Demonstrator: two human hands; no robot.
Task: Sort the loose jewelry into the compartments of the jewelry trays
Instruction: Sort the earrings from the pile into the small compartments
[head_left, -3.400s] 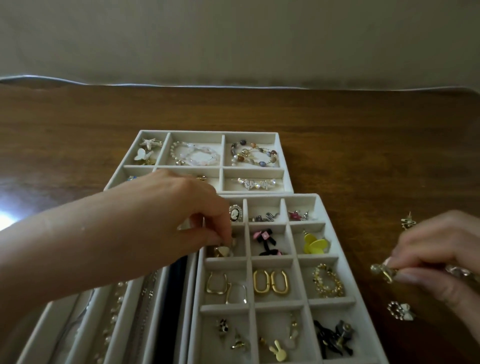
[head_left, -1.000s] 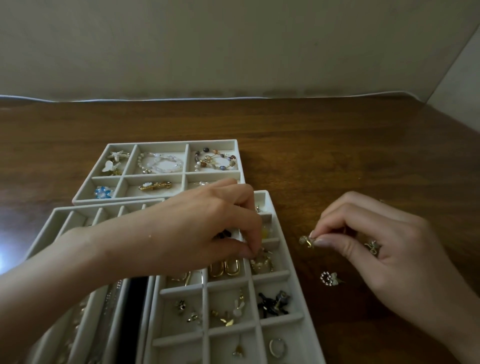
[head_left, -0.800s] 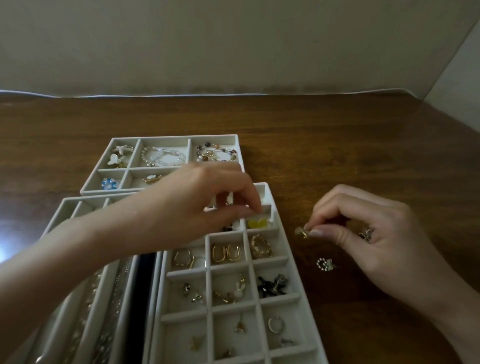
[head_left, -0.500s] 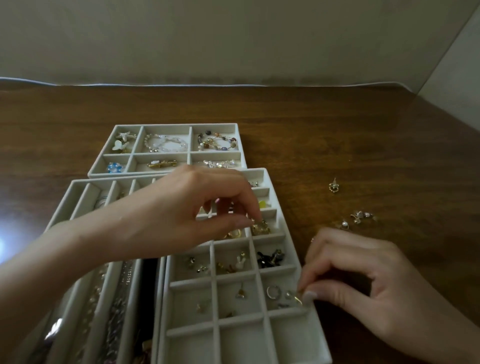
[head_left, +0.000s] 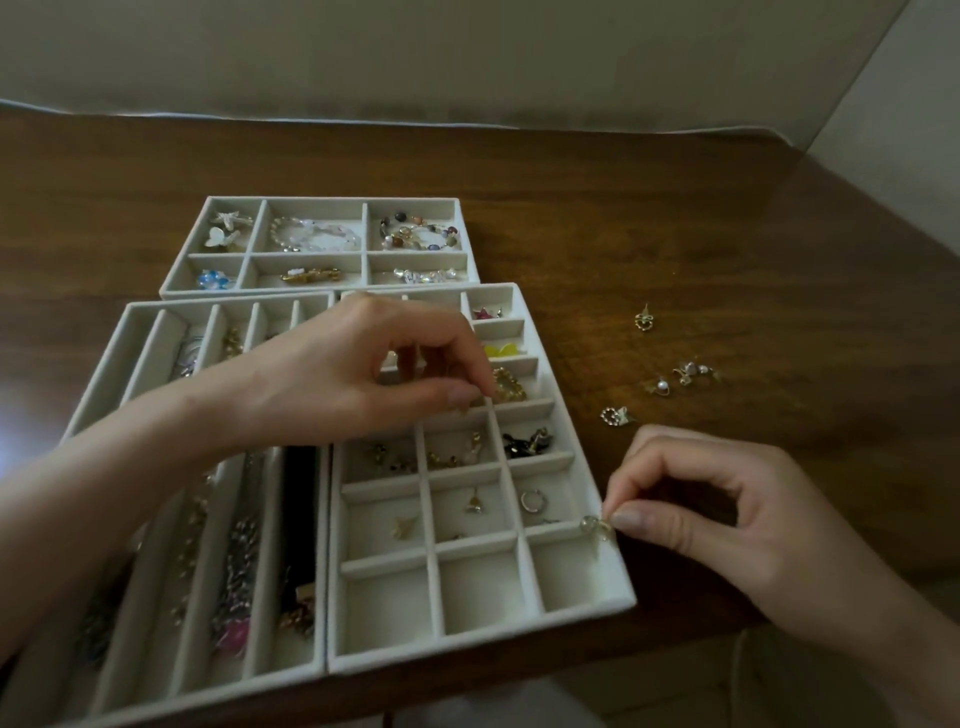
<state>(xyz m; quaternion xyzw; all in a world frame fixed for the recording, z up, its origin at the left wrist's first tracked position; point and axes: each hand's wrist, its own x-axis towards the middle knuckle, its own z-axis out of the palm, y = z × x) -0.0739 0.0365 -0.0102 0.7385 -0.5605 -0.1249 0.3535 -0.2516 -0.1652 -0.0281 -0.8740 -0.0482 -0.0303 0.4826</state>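
Gold little earring (head_left: 596, 525), pinched in the right hand's (head_left: 727, 525) fingers (head_left: 640, 522), hovers at the cream compartment tray's (head_left: 467, 647) rim for dropping; the left hand's (head_left: 353, 374) grasp is unclear.

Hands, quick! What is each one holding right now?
Left hand: fingertips pinched over the grid tray; what it holds cannot be told.
Right hand: pinches a small gold earring.

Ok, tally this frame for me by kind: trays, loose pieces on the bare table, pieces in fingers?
Trays: 3, grid tray, slotted tray, far tray
Loose pieces on table: 4, gold heart, pearl cluster, pearl stud, beaded heart
In right hand: 1 earring
Left hand: cannot tell
Total: 8
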